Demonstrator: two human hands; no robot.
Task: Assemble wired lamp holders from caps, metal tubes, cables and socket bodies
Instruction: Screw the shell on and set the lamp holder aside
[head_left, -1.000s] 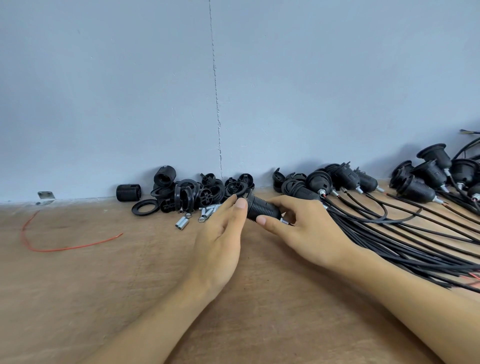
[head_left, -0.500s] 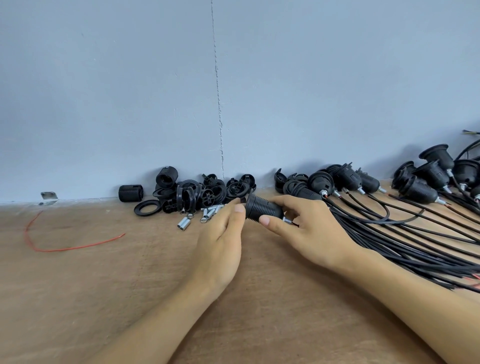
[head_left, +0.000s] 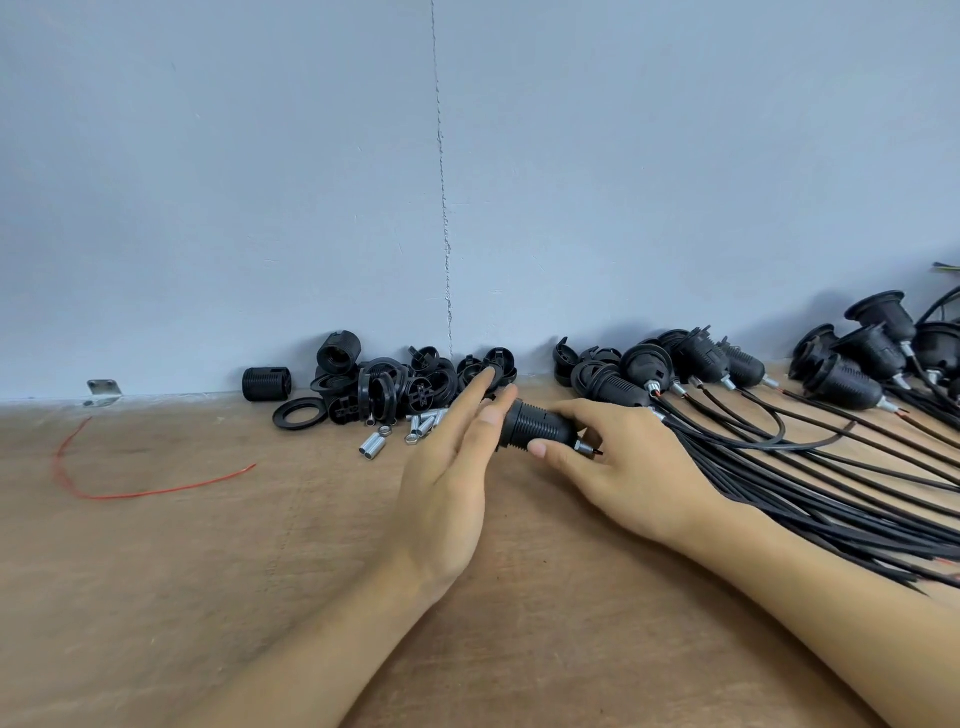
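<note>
R hand grips socket body by thumb + fingers; L hand flat on its mouth (holds nothing). Best: press square, no tilt.

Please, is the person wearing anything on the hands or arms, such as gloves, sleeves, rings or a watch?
No. The left hand and the right hand are bare: no gloves, no rings. The left forearm and the right forearm are uncovered as far as the picture shows, with no sleeve, watch or bracelet in view. The visible fingernails are short and unpainted.
</note>
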